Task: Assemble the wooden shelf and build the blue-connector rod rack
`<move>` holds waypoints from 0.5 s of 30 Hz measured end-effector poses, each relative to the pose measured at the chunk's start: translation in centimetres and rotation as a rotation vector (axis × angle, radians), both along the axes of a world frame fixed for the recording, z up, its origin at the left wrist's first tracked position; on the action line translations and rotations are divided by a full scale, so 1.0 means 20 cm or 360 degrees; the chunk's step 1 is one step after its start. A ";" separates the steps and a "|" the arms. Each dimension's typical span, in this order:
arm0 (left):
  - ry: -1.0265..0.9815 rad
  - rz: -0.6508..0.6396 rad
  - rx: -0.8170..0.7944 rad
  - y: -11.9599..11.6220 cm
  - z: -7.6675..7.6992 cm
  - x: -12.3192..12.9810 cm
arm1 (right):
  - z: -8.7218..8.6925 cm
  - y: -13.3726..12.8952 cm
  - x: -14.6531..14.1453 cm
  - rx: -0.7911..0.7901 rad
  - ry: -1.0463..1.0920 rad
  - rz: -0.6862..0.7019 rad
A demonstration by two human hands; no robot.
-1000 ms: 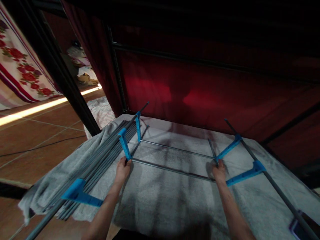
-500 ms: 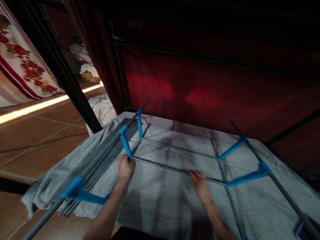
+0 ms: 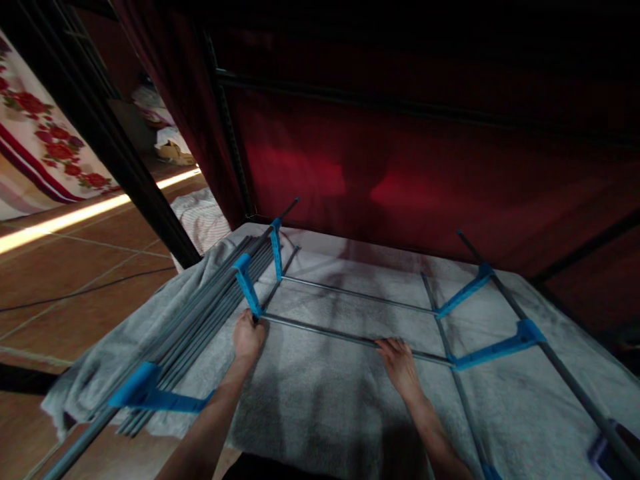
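Observation:
Grey tubes joined by blue plastic brackets form a frame on a grey blanket. My left hand (image 3: 247, 335) is wrapped round the left lower tube, just below a blue bracket (image 3: 247, 287). My right hand (image 3: 397, 362) has its fingers over the near cross tube (image 3: 320, 329), toward its right end. That tube runs between the left bracket and a right blue bracket (image 3: 500, 348). Behind it lies a thinner-looking far cross tube (image 3: 357, 294). Another blue bracket (image 3: 155, 393) sits left of my left forearm.
A bundle of loose grey tubes (image 3: 210, 313) lies at the left of the blanket (image 3: 320, 400). A black post (image 3: 115, 153) stands at left, and a red curtain (image 3: 430, 187) hangs behind. A dark object (image 3: 613, 453) is at lower right.
The left side of the frame, with its near brackets, has shifted slightly left, and my left hand with it. My right hand stays on the cross tube. The view has moved slightly.

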State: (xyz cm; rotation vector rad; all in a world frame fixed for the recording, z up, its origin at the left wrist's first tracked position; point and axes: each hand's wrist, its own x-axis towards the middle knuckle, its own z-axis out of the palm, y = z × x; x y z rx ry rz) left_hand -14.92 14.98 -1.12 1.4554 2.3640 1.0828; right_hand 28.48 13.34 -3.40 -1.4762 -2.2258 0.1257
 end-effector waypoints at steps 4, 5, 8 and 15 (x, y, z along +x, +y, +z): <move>0.0016 -0.0014 0.0007 0.00 0.03 0.00 | 0.01 0.00 -0.02 0.0023 0.0029 -0.0012; 0.0024 -0.0025 0.0005 0.00 0.04 0.00 | 0.02 -0.01 -0.03 0.0032 0.0051 -0.0024; 0.0113 -0.0051 -0.0025 -0.01 0.04 -0.01 | 0.04 -0.05 -0.06 0.0078 0.0198 -0.0117; 0.0249 -0.0031 -0.0205 0.01 0.02 -0.05 | 0.05 -0.11 0.02 0.0230 0.0595 -0.0720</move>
